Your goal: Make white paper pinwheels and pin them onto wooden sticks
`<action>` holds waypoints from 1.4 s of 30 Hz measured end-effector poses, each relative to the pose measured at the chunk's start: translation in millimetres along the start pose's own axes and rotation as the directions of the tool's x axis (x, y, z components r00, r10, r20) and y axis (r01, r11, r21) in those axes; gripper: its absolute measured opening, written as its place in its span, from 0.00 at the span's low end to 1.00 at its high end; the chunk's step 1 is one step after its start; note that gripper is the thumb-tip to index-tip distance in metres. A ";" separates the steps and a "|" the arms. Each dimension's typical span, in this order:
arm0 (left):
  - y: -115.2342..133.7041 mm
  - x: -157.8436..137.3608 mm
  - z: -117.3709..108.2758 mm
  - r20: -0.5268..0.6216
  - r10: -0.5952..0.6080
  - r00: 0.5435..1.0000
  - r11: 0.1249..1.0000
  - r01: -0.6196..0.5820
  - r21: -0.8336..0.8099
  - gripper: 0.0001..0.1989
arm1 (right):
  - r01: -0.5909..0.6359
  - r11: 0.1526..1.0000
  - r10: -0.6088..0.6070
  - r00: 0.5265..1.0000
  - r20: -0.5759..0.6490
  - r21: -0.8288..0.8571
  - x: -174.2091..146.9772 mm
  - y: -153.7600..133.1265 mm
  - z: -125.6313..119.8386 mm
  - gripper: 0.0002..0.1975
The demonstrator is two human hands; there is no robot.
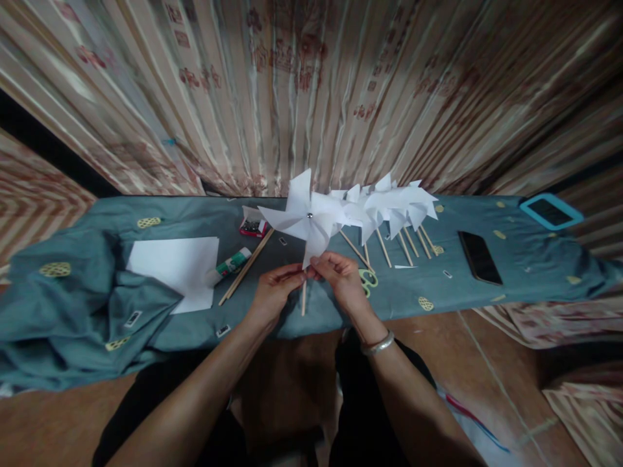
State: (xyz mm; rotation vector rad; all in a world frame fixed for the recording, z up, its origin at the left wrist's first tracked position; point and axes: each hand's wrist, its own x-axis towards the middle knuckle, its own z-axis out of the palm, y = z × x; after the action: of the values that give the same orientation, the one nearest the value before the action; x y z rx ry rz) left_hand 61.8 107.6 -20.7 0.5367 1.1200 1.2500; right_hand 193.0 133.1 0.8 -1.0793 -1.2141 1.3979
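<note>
Curled-blade paper pinwheel [318, 224] (slim wooden stick [304, 299])

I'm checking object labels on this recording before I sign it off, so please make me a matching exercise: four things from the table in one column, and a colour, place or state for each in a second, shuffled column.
Things:
1. nearest pinwheel
2. glue stick
3. black phone
4. pin box

Descriptions:
A. lying flat, to the right of the scissors
B. red and open
C. held by the left hand and the right hand
D. green and white, lying by the white paper

Pairs: 1-C; 2-D; 3-A; 4-B
</note>
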 end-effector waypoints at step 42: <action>11.5 -5.5 -15.7 0.016 -0.006 1.000 0.993 0.004 0.119 0.16 | 0.039 0.999 -0.038 0.947 -0.320 -0.004 32.7 -2.5 -43.7 0.12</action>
State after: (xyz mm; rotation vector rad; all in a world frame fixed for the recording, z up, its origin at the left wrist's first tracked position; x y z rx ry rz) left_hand 43.0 102.1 -15.5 0.6321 1.1867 1.1774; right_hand 231.3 171.9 -2.7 -1.2208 -0.9907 1.1395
